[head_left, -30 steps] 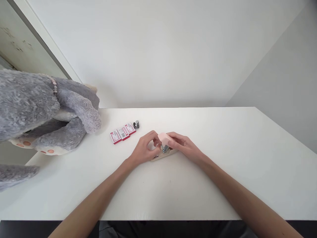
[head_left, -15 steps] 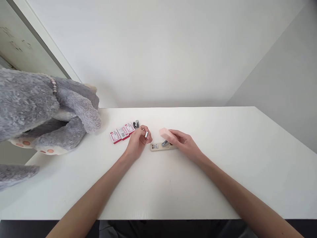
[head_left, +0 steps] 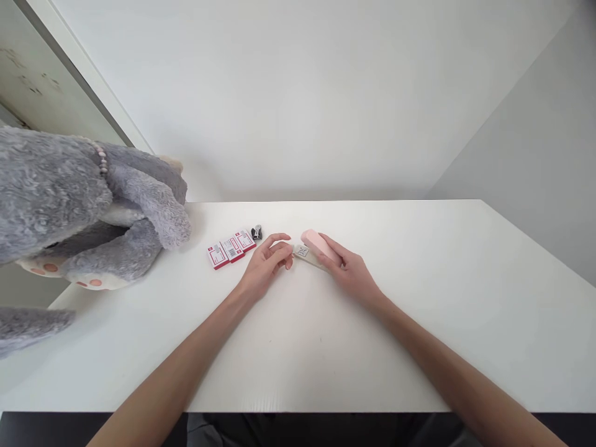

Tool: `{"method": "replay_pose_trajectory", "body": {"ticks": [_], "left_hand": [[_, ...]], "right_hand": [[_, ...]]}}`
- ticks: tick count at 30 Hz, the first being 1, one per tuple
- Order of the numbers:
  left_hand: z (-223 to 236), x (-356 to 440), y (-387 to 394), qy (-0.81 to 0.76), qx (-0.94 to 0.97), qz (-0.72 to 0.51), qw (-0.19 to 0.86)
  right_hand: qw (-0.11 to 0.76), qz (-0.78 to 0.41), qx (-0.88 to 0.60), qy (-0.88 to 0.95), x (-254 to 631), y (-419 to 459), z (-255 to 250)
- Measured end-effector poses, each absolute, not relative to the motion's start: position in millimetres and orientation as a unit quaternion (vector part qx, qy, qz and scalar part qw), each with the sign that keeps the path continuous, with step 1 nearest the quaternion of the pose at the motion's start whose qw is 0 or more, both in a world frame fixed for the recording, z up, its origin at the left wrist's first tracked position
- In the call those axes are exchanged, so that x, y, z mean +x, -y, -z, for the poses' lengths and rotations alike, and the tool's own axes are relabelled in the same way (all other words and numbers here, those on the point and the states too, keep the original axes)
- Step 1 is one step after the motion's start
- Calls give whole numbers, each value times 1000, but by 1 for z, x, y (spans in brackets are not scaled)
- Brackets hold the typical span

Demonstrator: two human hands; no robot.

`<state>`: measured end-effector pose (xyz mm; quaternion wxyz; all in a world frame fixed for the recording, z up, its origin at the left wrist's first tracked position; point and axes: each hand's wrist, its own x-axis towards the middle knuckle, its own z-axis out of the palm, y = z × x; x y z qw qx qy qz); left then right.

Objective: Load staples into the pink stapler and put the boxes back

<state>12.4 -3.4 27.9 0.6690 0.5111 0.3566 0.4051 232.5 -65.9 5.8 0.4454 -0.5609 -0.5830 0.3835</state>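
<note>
Gripping one pink-and-cream stapler (head_left: 321,246) near the middle of the white table (head_left: 395,335), the right hand (head_left: 351,271) wraps its fingers and thumb around the pink top, while the left hand (head_left: 269,264), fingers loosely curled, hovers at the cream base's patterned end; whether its fingertips pinch anything cannot be told. Three red-and-white boxes (head_left: 231,248) sit in a touching, slanted row, with one small black-and-silver item (head_left: 256,233) just beyond the farthest. One gray plush toy (head_left: 51,186), wearing one strand of beads (head_left: 102,158), is cut off at the left edge. The right hand hides the stapler's rear and much of its base. Half a second earlier, the silver metal inside the stapler showed and a small pale piece stood out in the left hand; neither can be made out now, and the base has turned to a new slant.
</note>
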Motion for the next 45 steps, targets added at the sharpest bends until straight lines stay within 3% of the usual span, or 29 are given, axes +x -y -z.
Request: {"method": "replay_pose_trajectory", "body": {"ticks": [4, 9, 24, 30, 32, 34, 37, 45], "left_hand": [[-31, 12, 8, -330, 571, -371, 654], [-36, 14, 13, -326, 607, -332, 644], [-33, 17, 20, -319, 673, -290, 601], [-33, 19, 30, -322, 751, -326, 475], [-28, 19, 30, -312, 786, -394, 361], [-23, 19, 27, -265, 828, -462, 177], [-20, 17, 22, -182, 879, -439, -12], [-18, 16, 13, -199, 946, -254, -19]], "right_hand": [[425, -398, -497, 643, 228, 69, -4], [497, -357, -446, 653, 227, 73, -9], [553, -361, -436, 611, 227, 69, -7], [540, -504, -473, 481, 233, 70, -13], [532, -542, -470, 450, 232, 70, -14], [542, -561, -453, 430, 231, 69, -13], [581, -543, -446, 411, 232, 65, -9], [636, -537, -449, 324, 239, 56, -3]]}}
